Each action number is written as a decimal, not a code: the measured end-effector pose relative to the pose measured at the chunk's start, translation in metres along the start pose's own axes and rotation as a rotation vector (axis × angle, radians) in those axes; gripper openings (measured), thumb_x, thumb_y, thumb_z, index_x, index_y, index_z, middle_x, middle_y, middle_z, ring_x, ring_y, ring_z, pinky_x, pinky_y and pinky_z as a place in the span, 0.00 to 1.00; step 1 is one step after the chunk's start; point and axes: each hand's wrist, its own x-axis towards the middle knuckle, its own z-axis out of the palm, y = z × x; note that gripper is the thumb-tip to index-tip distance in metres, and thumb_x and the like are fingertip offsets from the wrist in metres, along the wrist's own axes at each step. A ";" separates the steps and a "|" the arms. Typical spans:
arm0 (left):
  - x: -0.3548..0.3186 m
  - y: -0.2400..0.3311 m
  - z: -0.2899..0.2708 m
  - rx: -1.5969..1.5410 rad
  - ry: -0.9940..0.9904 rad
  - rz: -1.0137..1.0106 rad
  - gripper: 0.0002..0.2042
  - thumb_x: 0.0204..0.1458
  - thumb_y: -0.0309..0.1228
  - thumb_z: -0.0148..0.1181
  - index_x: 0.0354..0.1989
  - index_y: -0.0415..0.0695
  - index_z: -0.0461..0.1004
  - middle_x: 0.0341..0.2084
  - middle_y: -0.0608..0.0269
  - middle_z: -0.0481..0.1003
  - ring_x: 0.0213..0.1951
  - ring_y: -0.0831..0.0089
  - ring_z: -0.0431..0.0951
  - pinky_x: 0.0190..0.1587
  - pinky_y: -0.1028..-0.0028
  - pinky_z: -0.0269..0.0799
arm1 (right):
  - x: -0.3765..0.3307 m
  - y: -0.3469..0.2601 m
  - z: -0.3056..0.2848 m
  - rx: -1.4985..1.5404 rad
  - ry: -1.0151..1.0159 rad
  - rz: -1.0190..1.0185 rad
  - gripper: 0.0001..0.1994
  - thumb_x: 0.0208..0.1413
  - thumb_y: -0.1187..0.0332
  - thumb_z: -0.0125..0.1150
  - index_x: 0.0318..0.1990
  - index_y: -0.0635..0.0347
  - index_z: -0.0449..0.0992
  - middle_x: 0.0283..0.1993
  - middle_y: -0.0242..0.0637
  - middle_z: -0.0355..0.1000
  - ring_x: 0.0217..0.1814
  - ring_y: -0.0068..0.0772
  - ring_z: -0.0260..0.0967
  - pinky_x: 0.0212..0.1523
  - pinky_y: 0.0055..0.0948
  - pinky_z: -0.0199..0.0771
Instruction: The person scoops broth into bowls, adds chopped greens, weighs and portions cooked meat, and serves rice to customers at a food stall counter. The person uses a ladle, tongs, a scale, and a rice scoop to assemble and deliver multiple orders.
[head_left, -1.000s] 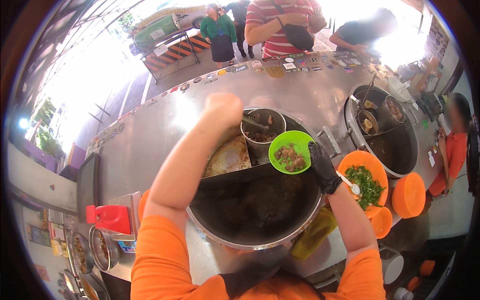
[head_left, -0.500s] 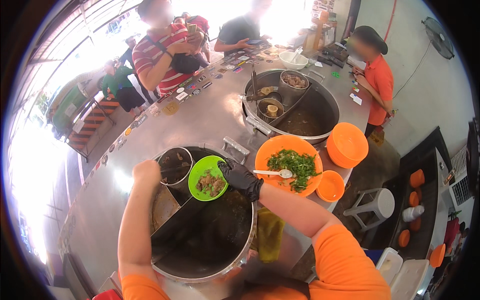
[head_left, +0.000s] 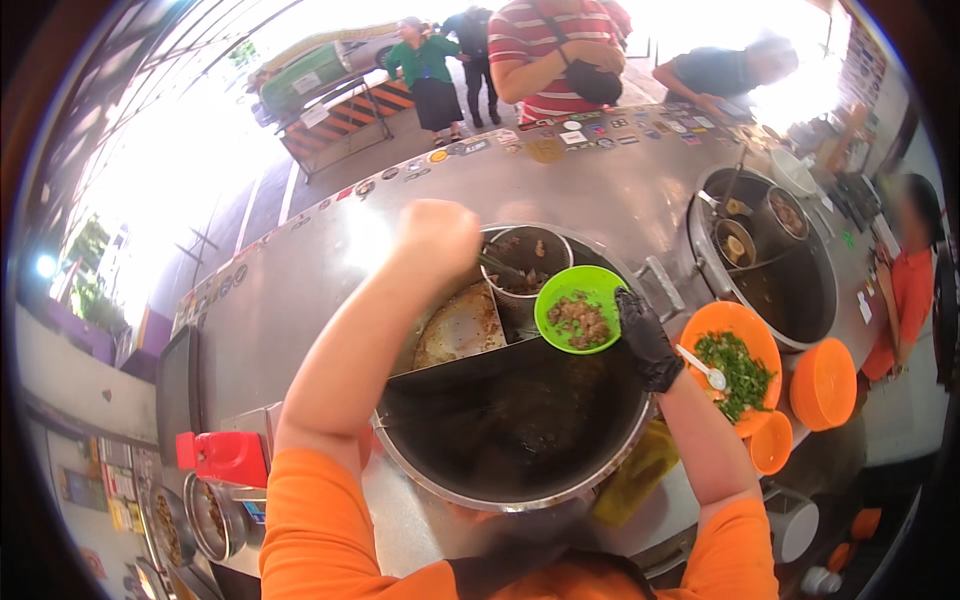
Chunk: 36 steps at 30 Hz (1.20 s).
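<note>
My right hand (head_left: 648, 342), in a black glove, grips the rim of a bright green bowl (head_left: 600, 285) over the big round pot. Brown chopped meat (head_left: 578, 320) lies in the bowl. My bare left hand (head_left: 440, 238) is closed in a fist beside the round metal container (head_left: 562, 245) in the pot's far part. From the fist a thin dark utensil (head_left: 508, 268) slants down into that container, where pieces of meat show; its tip cannot be made out. A metal divider splits the large pot (head_left: 400, 455), which holds dark liquid on the near side.
Right of the pot stand an orange bowl (head_left: 757, 350) of chopped greens with a white spoon (head_left: 704, 370), stacked orange bowls (head_left: 825, 385) and a small orange bowl (head_left: 771, 445). A second pot (head_left: 815, 330) lies farther right. People stand across the counter; a co-worker (head_left: 905, 290) is at right.
The view has swung left, so the counter things sit farther right in it. My left fist stays by the container, with the utensil now showing. The green bowl remains in my right hand.
</note>
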 end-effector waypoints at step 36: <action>-0.491 -0.189 -0.004 -0.406 0.929 -0.329 0.15 0.49 0.30 0.63 0.46 0.45 0.78 0.37 0.57 0.78 0.37 0.63 0.79 0.41 0.71 0.73 | 0.043 -0.396 -0.125 1.311 -0.211 0.162 0.17 0.68 0.63 0.42 0.51 0.67 0.71 0.45 0.39 0.74 0.46 0.26 0.71 0.50 0.27 0.72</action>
